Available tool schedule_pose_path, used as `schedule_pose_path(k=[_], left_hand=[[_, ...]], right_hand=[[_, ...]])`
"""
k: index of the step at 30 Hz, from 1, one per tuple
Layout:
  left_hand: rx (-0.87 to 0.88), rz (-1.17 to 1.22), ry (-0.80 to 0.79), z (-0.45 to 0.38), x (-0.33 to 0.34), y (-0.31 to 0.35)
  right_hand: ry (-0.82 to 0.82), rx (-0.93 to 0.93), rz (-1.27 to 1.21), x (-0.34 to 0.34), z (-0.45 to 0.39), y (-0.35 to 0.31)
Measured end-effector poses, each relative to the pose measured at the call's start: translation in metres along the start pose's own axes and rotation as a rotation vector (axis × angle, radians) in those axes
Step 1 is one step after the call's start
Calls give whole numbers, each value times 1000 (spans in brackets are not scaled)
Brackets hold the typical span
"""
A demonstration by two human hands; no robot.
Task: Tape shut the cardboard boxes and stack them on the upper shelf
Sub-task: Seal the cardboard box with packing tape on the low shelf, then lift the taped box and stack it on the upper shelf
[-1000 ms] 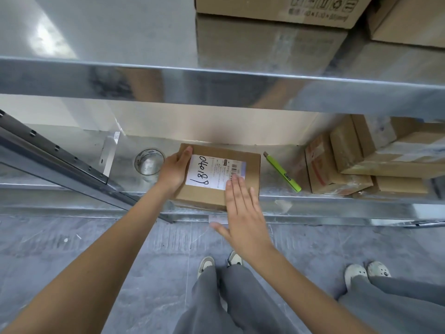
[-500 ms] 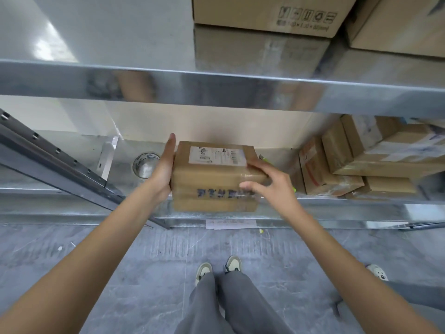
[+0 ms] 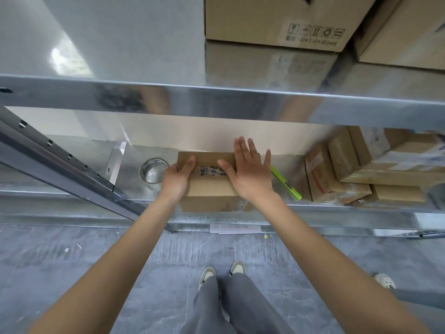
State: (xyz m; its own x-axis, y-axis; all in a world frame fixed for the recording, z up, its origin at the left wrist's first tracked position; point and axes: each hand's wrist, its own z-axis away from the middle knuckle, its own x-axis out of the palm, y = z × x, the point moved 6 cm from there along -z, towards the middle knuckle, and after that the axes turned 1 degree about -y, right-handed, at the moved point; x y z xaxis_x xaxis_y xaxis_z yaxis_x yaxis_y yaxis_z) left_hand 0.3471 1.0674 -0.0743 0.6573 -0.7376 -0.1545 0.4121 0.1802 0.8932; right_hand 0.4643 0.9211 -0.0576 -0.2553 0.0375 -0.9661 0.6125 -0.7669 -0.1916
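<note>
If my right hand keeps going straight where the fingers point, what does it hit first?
Probably the pale back wall behind the shelf; the right hand lies flat on the cardboard box, fingers pointing past its far edge. Depth is unclear.

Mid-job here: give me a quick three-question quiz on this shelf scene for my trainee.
1. True or false: the right hand lies flat, fingers straight, on the box.
2. What sits just left of the box? A) tape roll B) scissors C) marker
3. Which hand has its thumb on the box top: the ____ hand.

Key: 1 true; 2 A; 3 left.
</note>
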Motion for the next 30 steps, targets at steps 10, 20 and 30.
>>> schedule_pose_path(k=[10,20,30], left_hand=[[-12,19,30,2,-2,-4],[-13,441,253,20,-13,-12],[-114,309,21,62,-14,-23]], right_hand=[[145,-223,-59,14,78,0],[336,686,-1465,56,51,50],[164,617,-1599,39,90,26]])
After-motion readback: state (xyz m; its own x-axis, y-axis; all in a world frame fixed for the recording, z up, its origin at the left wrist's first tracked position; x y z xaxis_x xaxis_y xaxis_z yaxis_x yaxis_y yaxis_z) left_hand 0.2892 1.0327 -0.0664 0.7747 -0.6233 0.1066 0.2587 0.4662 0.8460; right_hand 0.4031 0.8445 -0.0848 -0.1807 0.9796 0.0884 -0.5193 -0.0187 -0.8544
